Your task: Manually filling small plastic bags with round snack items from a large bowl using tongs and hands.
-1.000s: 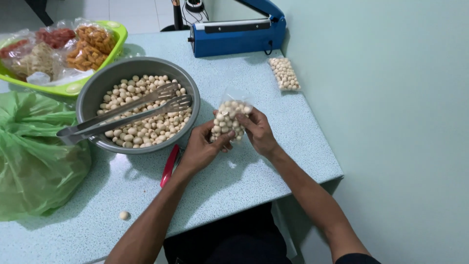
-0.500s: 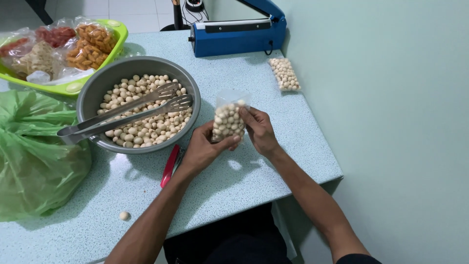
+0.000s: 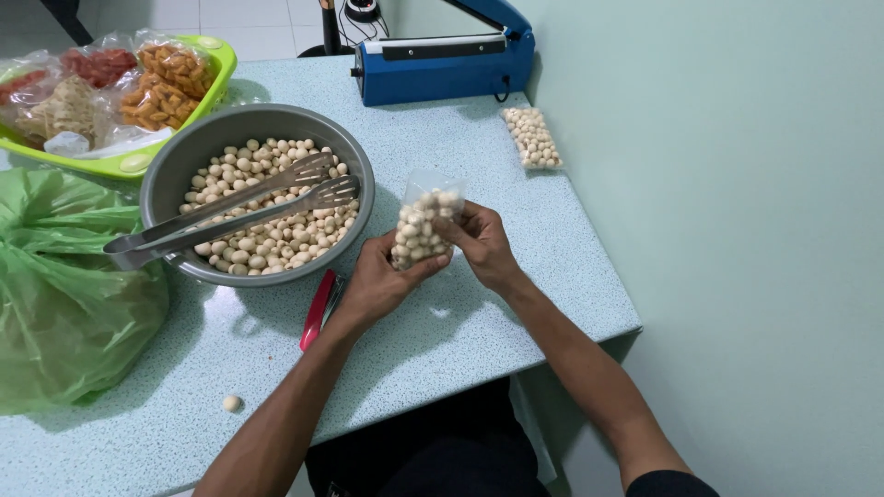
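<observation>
Gripping 1 small clear bag of pale round snacks [image 3: 422, 230] at the frame's centre, the left hand [image 3: 382, 281] cups its base while the right hand [image 3: 481, 241] pinches its side, keeping the open mouth upward so nothing spills. Just left, the grey bowl [image 3: 175, 175] of loose snacks with tongs [image 3: 230, 213] sits in reach on the desk [image 3: 479, 322]; the blue sealer [image 3: 442, 64] waits upper centre.

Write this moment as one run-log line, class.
left hand: holds small clear bag of pale balls | right hand: holds same bag | bowl: tongs inside
</observation>
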